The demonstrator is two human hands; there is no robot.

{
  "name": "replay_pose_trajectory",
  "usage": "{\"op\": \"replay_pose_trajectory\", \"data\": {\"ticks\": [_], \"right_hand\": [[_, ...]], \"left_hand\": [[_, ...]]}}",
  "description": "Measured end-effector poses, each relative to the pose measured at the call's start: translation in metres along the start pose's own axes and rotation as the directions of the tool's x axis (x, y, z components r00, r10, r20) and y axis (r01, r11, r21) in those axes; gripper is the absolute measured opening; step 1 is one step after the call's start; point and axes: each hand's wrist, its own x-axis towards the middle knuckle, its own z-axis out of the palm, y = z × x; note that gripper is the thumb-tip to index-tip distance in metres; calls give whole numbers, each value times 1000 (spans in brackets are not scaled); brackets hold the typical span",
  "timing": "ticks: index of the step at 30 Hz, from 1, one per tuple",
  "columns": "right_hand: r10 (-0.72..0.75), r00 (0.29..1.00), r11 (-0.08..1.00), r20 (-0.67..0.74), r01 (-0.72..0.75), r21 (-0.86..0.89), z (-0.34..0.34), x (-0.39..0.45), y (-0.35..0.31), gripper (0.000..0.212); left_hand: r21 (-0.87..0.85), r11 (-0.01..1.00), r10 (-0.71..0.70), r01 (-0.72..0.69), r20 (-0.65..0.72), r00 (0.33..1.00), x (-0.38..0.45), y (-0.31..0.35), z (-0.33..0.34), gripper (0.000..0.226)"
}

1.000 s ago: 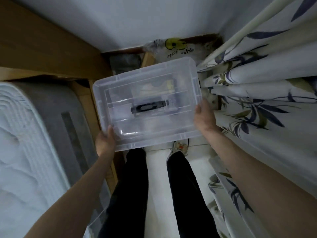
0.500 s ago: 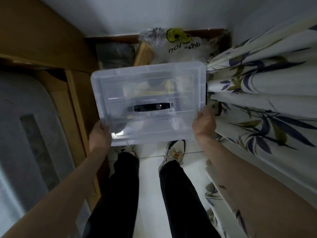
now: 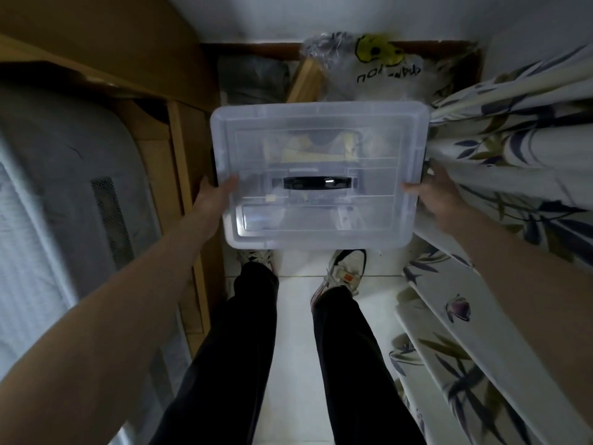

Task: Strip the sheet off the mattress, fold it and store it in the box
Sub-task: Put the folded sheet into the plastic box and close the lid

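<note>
A clear plastic box (image 3: 321,139) with its lid on and a black handle (image 3: 317,183) sits low in front of my feet. Pale yellowish contents show dimly through the lid. My left hand (image 3: 213,197) grips the box's left side with the thumb on the lid. My right hand (image 3: 439,194) holds the right side beside a black latch, thumb on the lid's edge. The bare grey and white quilted mattress (image 3: 48,220) lies at the left, with no sheet on it.
A wooden bed frame (image 3: 179,155) runs between the mattress and my legs. Floral cloth (image 3: 513,149) hangs along the right. A clear plastic bag (image 3: 378,69) with a yellow print lies behind the box. My shoes (image 3: 348,264) stand on a white floor (image 3: 295,316).
The box has gone down and away from me, and squared up to me. Both hands have slid from its near corners to the middle of its sides.
</note>
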Motion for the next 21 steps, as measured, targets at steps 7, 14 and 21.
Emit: {"op": "replay_pose_trajectory", "data": {"ticks": [7, 14, 21], "right_hand": [[48, 995, 998, 93, -51, 29, -5, 12, -6, 63], [90, 996, 992, -21, -88, 87, -23, 0, 23, 59], [113, 993, 991, 33, -115, 68, -17, 5, 7, 56]], "left_hand": [[13, 1000, -4, 4, 36, 999, 1, 5, 3, 83], [-67, 995, -61, 73, 167, 984, 1, 1, 26, 108], [141, 985, 106, -96, -67, 992, -4, 12, 23, 72]]}}
